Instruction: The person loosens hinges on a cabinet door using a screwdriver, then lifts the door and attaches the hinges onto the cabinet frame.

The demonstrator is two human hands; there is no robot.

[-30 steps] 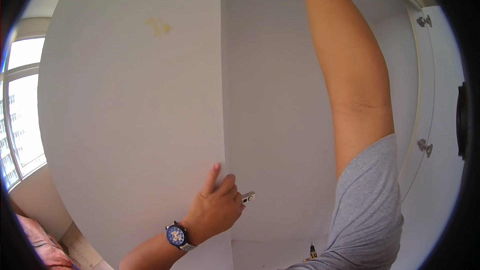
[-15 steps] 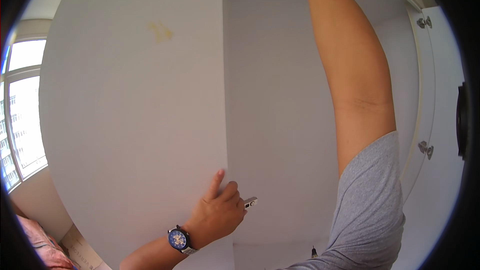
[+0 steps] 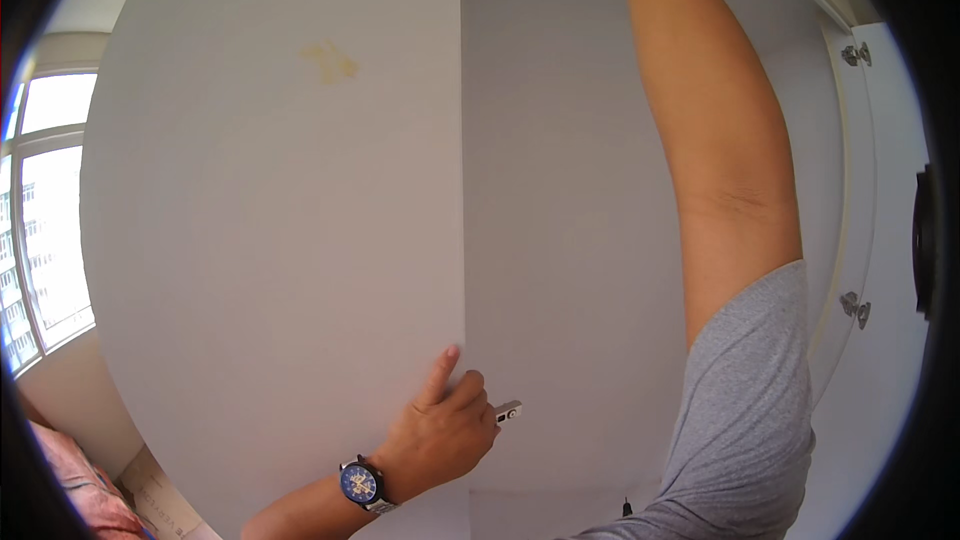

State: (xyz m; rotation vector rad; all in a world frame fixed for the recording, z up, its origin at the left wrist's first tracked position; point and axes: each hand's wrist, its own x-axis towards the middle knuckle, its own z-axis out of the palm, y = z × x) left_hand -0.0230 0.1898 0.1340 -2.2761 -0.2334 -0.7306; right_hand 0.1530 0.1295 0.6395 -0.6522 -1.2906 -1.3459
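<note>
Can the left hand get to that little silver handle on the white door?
Most likely yes. The left hand already rests on the edge of the white door, and the small silver handle sits right beside its fingers with nothing between them.

A round wristwatch (image 3: 360,483) with a blue dial sits on the left wrist; a grey short sleeve (image 3: 745,410) covers the right upper arm.
</note>
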